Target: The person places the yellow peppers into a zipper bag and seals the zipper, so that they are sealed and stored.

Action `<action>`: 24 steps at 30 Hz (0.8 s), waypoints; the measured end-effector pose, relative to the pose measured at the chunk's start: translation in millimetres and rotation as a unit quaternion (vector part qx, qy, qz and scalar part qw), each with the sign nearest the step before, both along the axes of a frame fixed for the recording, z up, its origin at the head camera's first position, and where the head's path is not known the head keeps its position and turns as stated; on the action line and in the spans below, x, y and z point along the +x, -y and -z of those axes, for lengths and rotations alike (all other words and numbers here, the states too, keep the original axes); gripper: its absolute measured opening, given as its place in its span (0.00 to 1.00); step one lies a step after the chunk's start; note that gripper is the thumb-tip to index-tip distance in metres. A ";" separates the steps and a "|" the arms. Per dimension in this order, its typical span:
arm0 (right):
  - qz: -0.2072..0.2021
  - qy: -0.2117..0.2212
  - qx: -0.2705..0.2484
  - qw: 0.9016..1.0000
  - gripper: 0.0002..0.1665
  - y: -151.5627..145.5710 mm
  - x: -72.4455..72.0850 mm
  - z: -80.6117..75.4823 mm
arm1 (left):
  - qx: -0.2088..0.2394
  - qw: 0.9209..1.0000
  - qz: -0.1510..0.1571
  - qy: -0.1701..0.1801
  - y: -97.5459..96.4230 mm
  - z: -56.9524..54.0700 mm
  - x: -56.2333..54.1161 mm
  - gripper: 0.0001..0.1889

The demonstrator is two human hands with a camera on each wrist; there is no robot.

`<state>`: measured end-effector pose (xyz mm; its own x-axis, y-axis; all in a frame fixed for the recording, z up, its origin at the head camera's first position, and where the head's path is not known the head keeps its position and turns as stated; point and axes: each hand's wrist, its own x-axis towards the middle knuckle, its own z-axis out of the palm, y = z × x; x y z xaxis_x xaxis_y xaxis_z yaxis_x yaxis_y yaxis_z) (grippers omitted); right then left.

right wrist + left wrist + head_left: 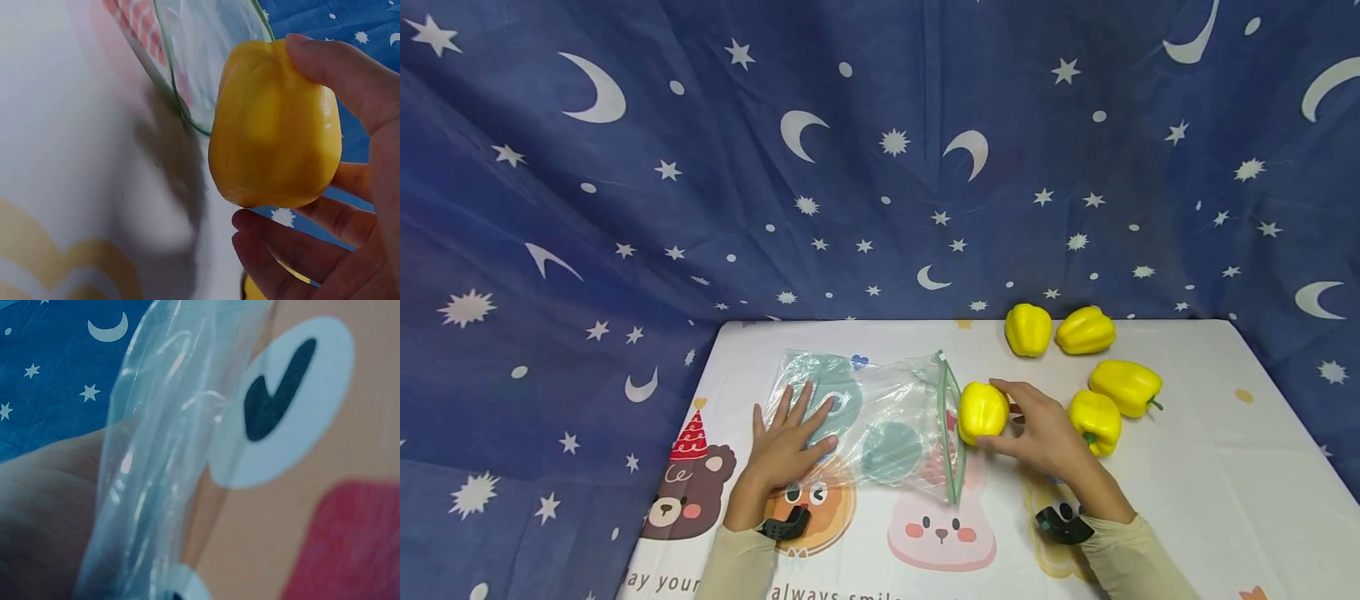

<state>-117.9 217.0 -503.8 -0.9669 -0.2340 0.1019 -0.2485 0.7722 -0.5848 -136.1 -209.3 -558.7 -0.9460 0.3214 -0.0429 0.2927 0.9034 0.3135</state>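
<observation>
- The right hand [1047, 427] holds a pepper [983, 413] out on its left side, thumb on the near face, forefinger on the far one.
- The left hand [786, 450] grips nothing; it lies palm down on the bag [895, 385], its fingers straight and fanned wide.
- The bag stretches from under the left hand towards the right, its green rim [942, 400] just beside the held pepper; whether the two touch, I cannot tell.
- The pepper looks firm, smooth and probably light; its glossy skin may slip, so thumb and fingers across the fuller sides should suit it best.
- The bag seems thin, limp and easily slid over the surface [1225, 467]; the rim looks the better place to take hold, while a flat palm suits pinning it.
- Both forearms come in from the near edge, angled inwards; the right palm faces the left hand, and its lower fingers show apart in the right wrist view.
- Beyond and to the right of the right hand lie four other peppers [1126, 387].
</observation>
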 end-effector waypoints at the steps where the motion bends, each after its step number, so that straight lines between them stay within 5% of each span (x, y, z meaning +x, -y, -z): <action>1: -0.001 0.002 -0.002 1.000 0.57 1.5 0.2 0.8 | -0.001 1.000 0.000 0.002 -0.1 -0.2 -0.1 0.38; 24: -0.016 0.012 -0.025 0.999 0.60 23.0 2.6 9.7 | -0.002 1.000 -0.002 0.010 -0.6 -2.3 0.6 0.38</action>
<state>-115.3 194.0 -513.5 -0.9611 -0.2604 0.0918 -0.2587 0.7330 -0.6291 -135.5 -208.8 -556.4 -0.9460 0.3179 -0.0632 0.2832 0.9056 0.3159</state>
